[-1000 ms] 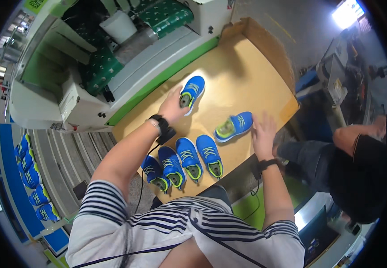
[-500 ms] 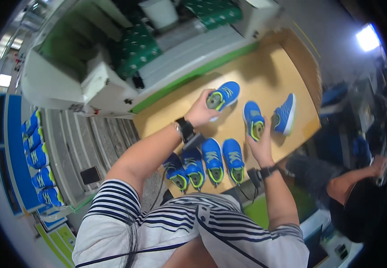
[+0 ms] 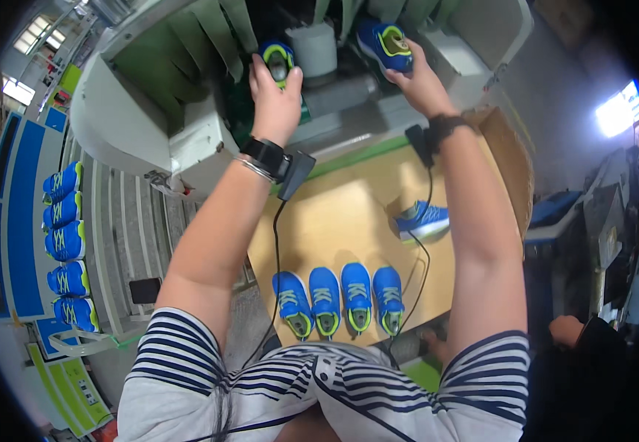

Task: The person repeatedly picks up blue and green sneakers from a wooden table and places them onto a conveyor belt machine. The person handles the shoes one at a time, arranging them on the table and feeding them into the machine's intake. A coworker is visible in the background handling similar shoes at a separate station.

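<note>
Blue shoe row (image 3: 357,291): near, on tan table (image 3: 319,221).
Left hand (image 3: 276,107): fingers hugging left shoe (image 3: 279,65) at heel.
Right hand (image 3: 425,87): hugging right shoe (image 3: 383,48) at heel.
Held shoes: at machine (image 3: 117,118) mouth; likely light, soft-topped, firm-soled; best held by heel.

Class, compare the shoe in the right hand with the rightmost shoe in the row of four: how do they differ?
The held shoe is gripped by the right hand at the machine; the row shoe rests on the tabletop with no hand on it.
The held shoe looks darker; the row shoe is brighter.
The row shoe's laces show plainly; the held shoe's cannot be made out.
Both are blue and lime-green.
</note>
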Demonstrator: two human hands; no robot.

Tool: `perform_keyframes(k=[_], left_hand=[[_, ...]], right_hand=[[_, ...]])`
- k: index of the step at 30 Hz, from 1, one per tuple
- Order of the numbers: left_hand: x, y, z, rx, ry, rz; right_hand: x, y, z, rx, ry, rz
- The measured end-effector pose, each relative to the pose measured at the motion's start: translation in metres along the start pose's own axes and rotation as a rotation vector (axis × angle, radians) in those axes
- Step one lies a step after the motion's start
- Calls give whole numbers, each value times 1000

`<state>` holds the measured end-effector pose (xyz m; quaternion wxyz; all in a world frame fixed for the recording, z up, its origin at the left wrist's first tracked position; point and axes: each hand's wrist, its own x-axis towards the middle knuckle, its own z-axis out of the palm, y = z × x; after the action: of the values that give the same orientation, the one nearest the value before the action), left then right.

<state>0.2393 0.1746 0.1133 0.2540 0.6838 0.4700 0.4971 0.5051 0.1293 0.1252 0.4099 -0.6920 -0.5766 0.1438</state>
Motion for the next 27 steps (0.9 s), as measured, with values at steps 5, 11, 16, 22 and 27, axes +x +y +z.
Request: perform_keyframes(k=[5,11,16,22,27], left_hand=[[-88,-3,-67,40,-421,169],[-240,-76,-88,374,-1012,-212],[-260,-46,-36,32,-898,-146],[-221,31,-23,-944,-923,-780],[-163,55,-61,-716,-421,-476]], right_hand=[[-62,15,-54,-391,-604,109],[-225,144,-42,-462,-529,37],[-264,135,-2,-437,-430,-82],[-281,-22,-12,-236,-246,-168],[-379,36,-27,-208,-339,209]])
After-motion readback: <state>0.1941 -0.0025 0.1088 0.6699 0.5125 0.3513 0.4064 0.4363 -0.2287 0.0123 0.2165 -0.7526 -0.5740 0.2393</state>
